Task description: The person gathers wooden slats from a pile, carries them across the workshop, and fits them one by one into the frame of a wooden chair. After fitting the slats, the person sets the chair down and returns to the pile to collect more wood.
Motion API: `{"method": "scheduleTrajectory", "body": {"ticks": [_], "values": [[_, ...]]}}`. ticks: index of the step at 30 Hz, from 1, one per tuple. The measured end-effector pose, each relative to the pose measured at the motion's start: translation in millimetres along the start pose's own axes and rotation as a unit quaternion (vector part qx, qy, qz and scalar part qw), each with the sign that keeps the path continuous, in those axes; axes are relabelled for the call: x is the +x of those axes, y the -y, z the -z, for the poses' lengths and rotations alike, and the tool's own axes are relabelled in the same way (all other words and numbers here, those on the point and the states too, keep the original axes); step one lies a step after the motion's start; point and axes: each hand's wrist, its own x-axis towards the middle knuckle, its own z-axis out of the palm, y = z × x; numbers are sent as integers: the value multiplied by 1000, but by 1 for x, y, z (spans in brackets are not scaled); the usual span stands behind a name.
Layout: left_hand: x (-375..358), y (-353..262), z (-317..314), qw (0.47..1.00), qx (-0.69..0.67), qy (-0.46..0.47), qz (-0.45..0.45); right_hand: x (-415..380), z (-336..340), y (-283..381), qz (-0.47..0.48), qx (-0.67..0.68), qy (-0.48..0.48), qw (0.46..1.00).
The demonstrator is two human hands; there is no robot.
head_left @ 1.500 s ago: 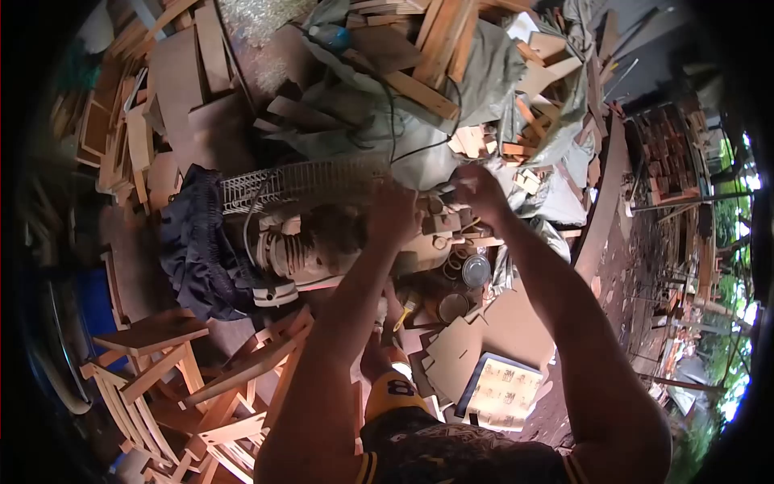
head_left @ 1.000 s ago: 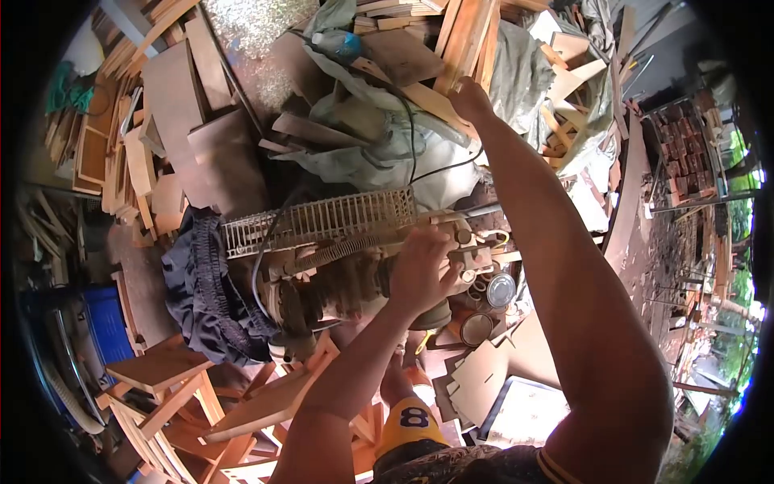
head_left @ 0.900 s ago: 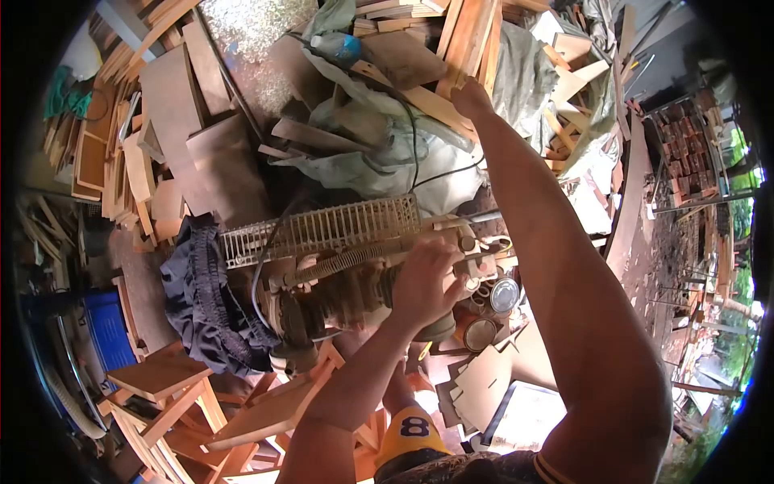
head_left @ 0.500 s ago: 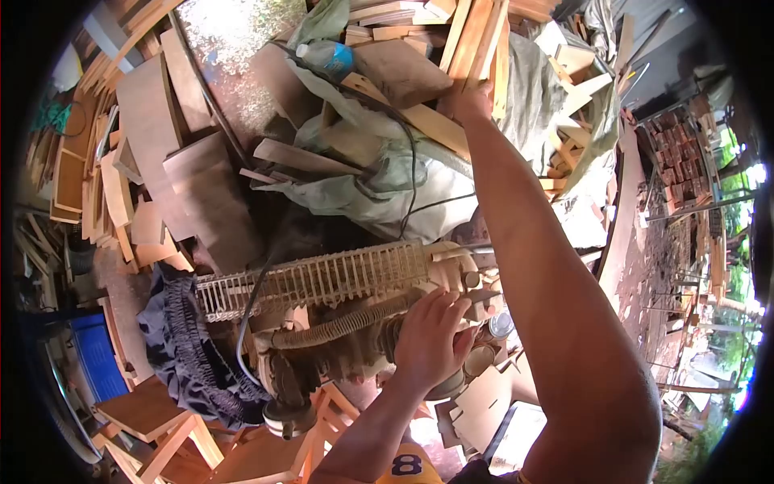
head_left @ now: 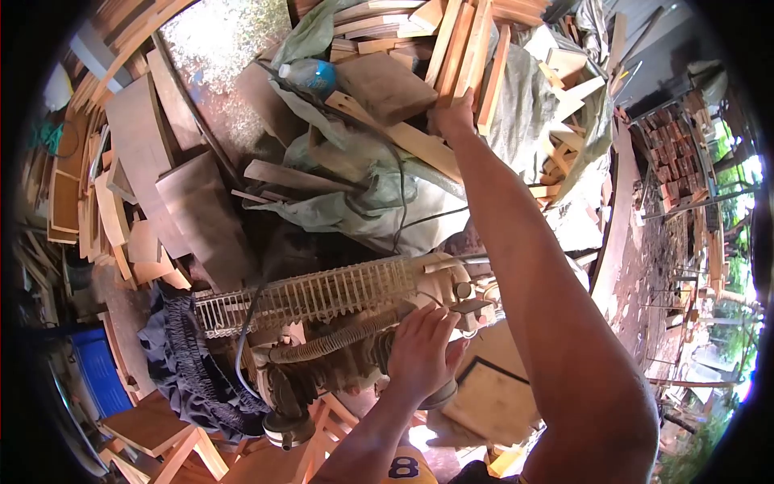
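My right hand point(head_left: 454, 118) reaches far forward, its fingers closed around the near ends of several long, pale wooden strips point(head_left: 458, 52). Part of the grip is hidden behind the hand. Just right of it another wooden strip point(head_left: 494, 81) lies apart from the bunch. A flat brown board point(head_left: 385, 87) is close to the hand's left side. My left hand point(head_left: 421, 348) lies with fingers stretched out on a dusty machine point(head_left: 330, 343) that has a ribbed hose point(head_left: 343, 337) and a slatted guard point(head_left: 322, 292).
A grey-green plastic sheet point(head_left: 387, 210) spreads under the wood, with a water bottle point(head_left: 310, 75) and a dark cable point(head_left: 401, 189) on it. Boards point(head_left: 205, 214) lean at left. Below are dark cloth point(head_left: 189, 363) and a wooden panel point(head_left: 493, 395). Stacked bricks point(head_left: 676, 153) stand at right.
My right hand and the strips have shifted slightly left and nearer in view, and a gap has opened beside the separate strip. My left hand stays on the machine.
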Motion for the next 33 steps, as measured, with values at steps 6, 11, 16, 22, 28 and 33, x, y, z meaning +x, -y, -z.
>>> {"method": "scheduleTrajectory", "body": {"ticks": [6, 11, 16, 22, 28, 33], "values": [[-4, 1, -1, 1000, 1, -8, 6, -12, 36, 2, 78, 167, 68, 980], [-3, 1, -1, 1000, -20, -22, 0, -75, 94, 31, 39, 347, 238, 906], [-3, -3, 0, 999, 4, -35, -13, -165, 151, -1, -2, 409, 255, 876], [-10, -1, -4, 998, 10, -58, -31, -324, 230, -32, 59, 178, 305, 934], [1, -7, -2, 815, -573, -70, 57, -439, 219, -39, 40, 2, 380, 924], [29, -6, 31, 730, -642, -36, 231, -412, 179, -67, 214, 28, 341, 915]]}}
